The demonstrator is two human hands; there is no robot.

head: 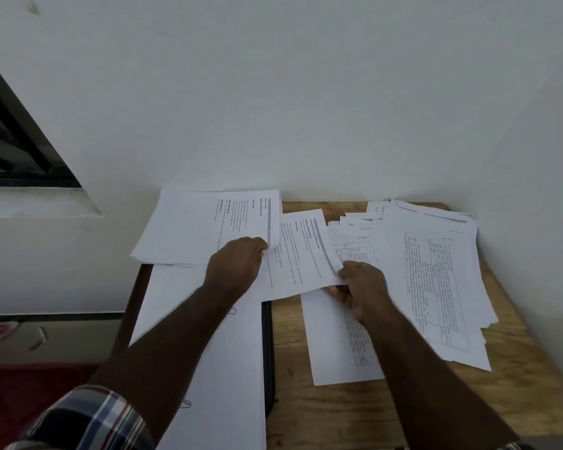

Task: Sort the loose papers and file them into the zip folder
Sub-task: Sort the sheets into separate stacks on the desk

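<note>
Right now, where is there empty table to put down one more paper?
Bare wood shows along the table near edge, below the long sheet, and in a strip between that sheet and the black folder. The far right is crowded with a paper pile; both hands hold the middle sheet.

Dim, flat, cool light; soft shadows under papers point(429, 271) and along wall point(306, 92). Wide-angle bending at edges. Print blurred, unreadable. No glare.
</note>
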